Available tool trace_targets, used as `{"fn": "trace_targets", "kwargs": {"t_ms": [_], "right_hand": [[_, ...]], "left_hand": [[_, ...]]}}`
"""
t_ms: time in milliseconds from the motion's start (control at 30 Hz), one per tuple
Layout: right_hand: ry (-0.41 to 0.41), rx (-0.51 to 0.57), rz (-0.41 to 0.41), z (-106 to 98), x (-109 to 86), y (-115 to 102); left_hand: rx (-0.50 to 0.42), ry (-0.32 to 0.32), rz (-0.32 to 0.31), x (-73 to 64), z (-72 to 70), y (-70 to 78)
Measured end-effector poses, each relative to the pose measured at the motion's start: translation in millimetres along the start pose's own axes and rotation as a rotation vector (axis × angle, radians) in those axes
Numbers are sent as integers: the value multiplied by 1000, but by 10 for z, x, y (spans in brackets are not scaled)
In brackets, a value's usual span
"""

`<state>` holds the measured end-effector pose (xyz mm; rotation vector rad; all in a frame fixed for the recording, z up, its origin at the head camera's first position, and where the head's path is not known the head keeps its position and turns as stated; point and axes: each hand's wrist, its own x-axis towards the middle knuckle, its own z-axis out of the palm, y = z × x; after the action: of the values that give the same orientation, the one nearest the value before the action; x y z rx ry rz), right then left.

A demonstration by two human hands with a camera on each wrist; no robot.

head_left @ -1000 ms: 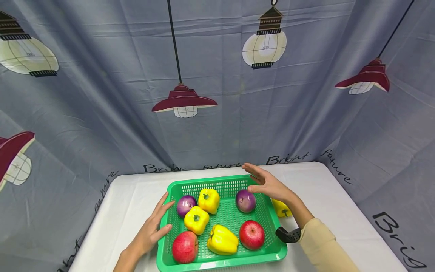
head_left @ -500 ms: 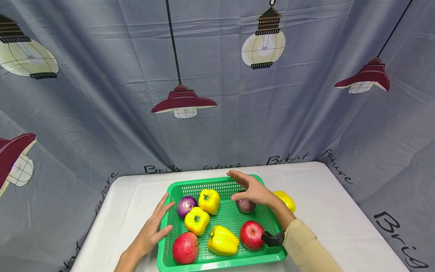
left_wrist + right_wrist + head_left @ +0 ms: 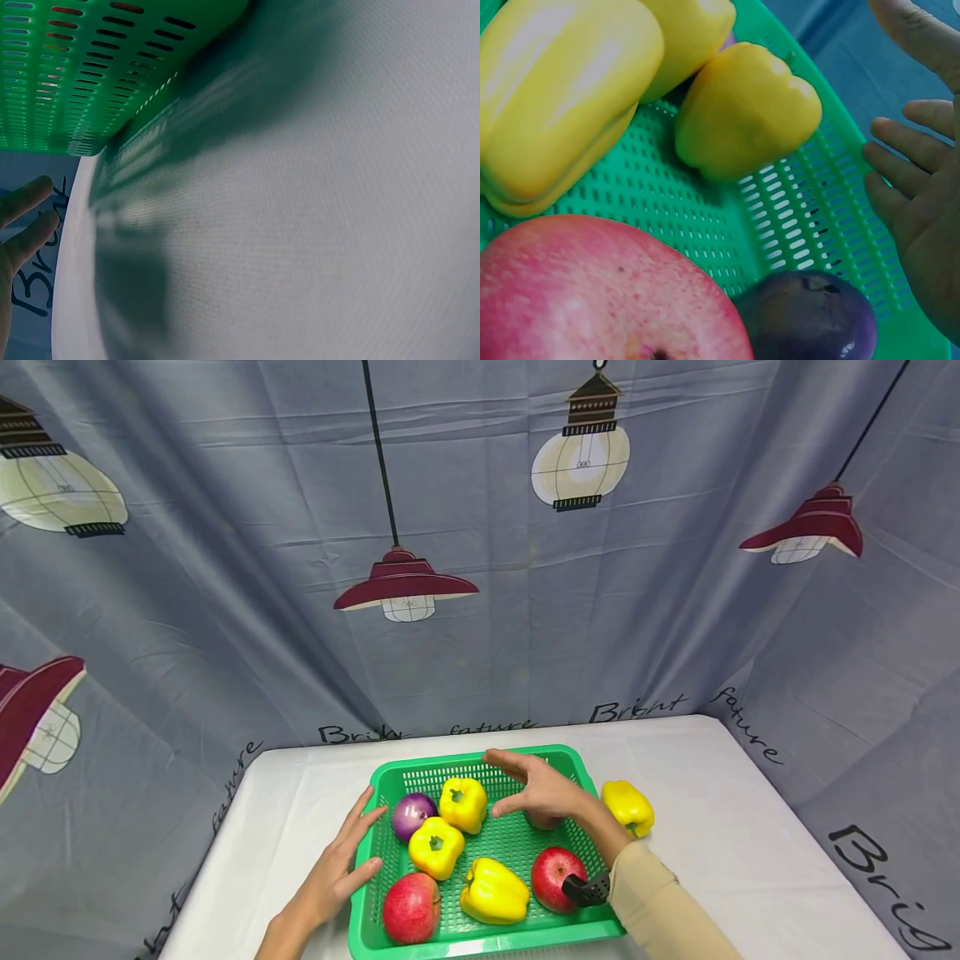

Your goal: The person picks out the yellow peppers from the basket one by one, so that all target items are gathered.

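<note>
Nearest yellow pepper (image 3: 462,806) is seen at nine o'clock from the spread right hand (image 3: 536,789), apparently untouched.

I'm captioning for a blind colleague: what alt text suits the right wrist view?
A right hand, holding nothing, shows at the right edge over a green basket. In the basket lie three yellow bell peppers, a red fruit cut off by the frame, and a round purple item.

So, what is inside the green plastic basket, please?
Three yellow bell peppers, two round purple vegetables and two round red fruits. In the head view, the right hand partly hides one purple vegetable; the basket floor beneath everything is covered.
</note>
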<state>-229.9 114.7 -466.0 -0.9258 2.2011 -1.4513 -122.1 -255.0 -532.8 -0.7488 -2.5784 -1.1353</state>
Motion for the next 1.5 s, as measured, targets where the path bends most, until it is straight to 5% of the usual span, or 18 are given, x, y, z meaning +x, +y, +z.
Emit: {"fn": "trace_targets", "kwargs": {"t_ms": [800, 1500], "right_hand": [[-76, -162, 87, 277, 174, 58], [-55, -132, 94, 485, 347, 244]], "left_hand": [[-30, 9, -3, 5, 27, 11], [-43, 10, -9, 2, 20, 0]]}}
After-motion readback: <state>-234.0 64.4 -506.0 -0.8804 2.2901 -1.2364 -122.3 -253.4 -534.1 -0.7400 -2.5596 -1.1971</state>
